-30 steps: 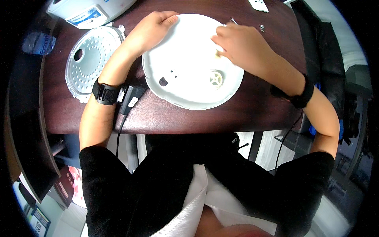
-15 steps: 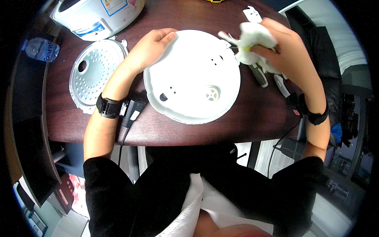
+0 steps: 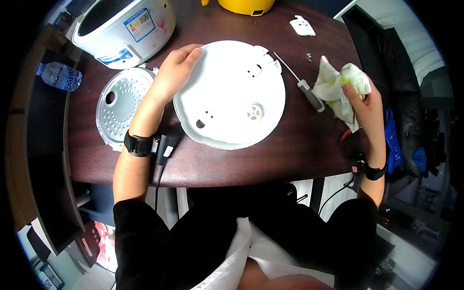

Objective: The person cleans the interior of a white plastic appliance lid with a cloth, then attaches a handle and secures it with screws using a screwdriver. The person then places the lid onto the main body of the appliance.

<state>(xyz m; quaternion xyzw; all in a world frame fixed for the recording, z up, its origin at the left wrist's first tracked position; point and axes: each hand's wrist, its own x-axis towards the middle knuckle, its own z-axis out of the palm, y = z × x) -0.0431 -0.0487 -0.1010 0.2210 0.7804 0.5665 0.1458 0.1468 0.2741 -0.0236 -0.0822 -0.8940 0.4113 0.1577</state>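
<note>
Lying on the dark wood table is a round white plastic lid (image 3: 227, 96), with small holes and a round vent in it. My left hand (image 3: 179, 70) holds its upper left edge, thumb on top and the other fingers partly hidden. Out to the right, my right hand (image 3: 371, 104) is closed on a crumpled white cloth (image 3: 333, 82) with yellow-green patches, apart from the lid. Between lid and cloth rests a screwdriver (image 3: 309, 94) with a grey handle. Beyond it are some tiny screws (image 3: 309, 57).
A rice cooker body (image 3: 164, 34) stands at the far left. Near my left forearm lies a perforated grey-white disc (image 3: 126, 96), with a water bottle (image 3: 60, 76) farther left. A yellow container (image 3: 246, 6) and a small white part (image 3: 302, 26) sit at the back.
My right hand has drawn the cloth away from the lid's right edge, rightward and nearer to me. The left hand keeps its hold on the lid. The view has shifted slightly.
</note>
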